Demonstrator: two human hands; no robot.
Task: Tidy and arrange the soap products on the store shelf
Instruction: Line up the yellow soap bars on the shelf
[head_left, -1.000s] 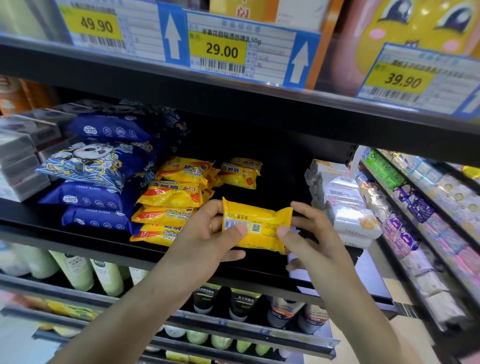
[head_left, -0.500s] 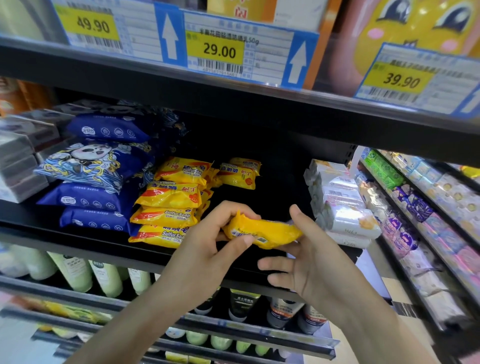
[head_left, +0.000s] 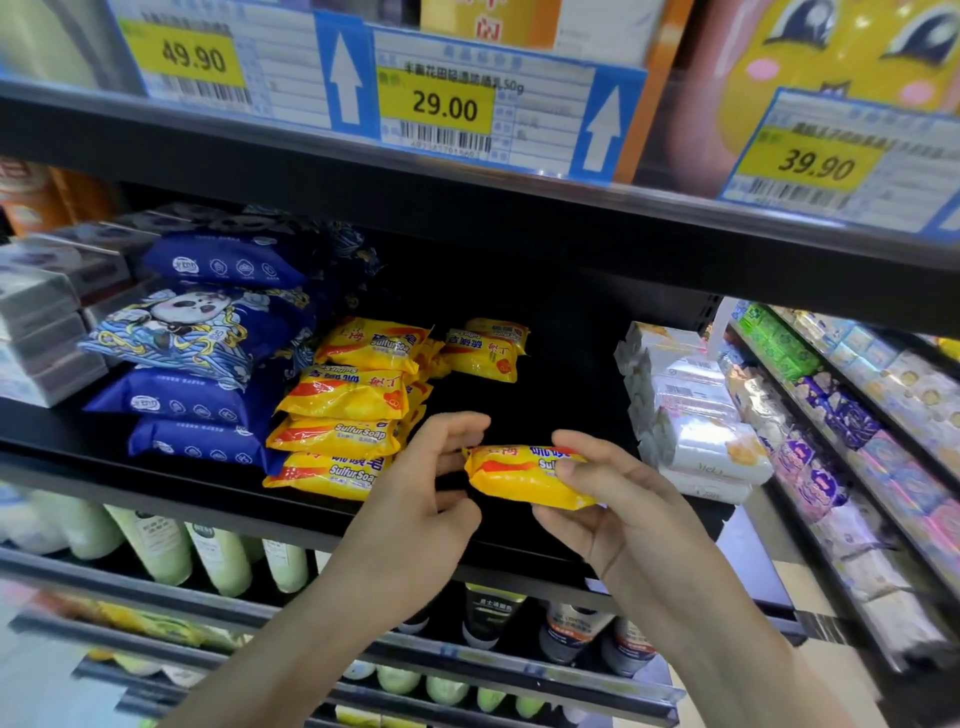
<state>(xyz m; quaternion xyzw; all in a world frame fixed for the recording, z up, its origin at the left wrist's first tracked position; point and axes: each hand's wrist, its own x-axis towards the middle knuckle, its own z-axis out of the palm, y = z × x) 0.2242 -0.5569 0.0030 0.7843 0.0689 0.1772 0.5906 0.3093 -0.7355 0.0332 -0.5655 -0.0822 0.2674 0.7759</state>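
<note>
Right now my right hand (head_left: 613, 499) pinches a yellow plastic-wrapped sulfur soap bar (head_left: 524, 475), thumb on top and fingers curled beneath, just above the front of the black store shelf (head_left: 519, 551). My left hand (head_left: 421, 493) hovers at the bar's left end, fingers loosely curled, holding nothing as far as I can tell. To place it well, I should keep the printed face up, level the bar, and set it squarely beside the stack of yellow soap packs (head_left: 337, 431), edges flush with the shelf front.
</note>
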